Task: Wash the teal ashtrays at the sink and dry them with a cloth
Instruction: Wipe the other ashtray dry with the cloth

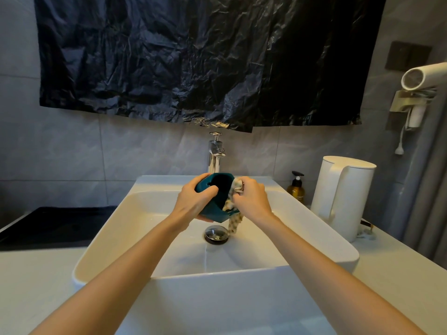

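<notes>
From the head camera, both bare forearms reach out over a white rectangular sink (pixel 101 240) set on a pale worktop (pixel 31 281). The left hand (pixel 193 199) grips a teal ashtray (pixel 219 189) held above the basin, tilted so its dark hollow faces toward the camera and to the right; the thumb hooks over the near rim and the fingers wrap round the outside. Nothing can be made out inside the hollow except the cloth at its right edge. The right hand (pixel 251 197) pinches a bunched, checked cloth (pixel 233 218) against the ashtray's right rim, and a loose tail of the cloth hangs down toward the drain plug (pixel 216 234). The basin holds no standing water that I can tell; its floor looks wet and shiny. A chrome tap (pixel 215 153) stands behind the sink. To the right on the worktop are a brown pump bottle (pixel 296 188) and a white kettle (pixel 343 197) with its lid shut. A white hairdryer (pixel 420 77) hangs on the wall, and black plastic sheeting (pixel 193 56) covers the wall above the tap.
</notes>
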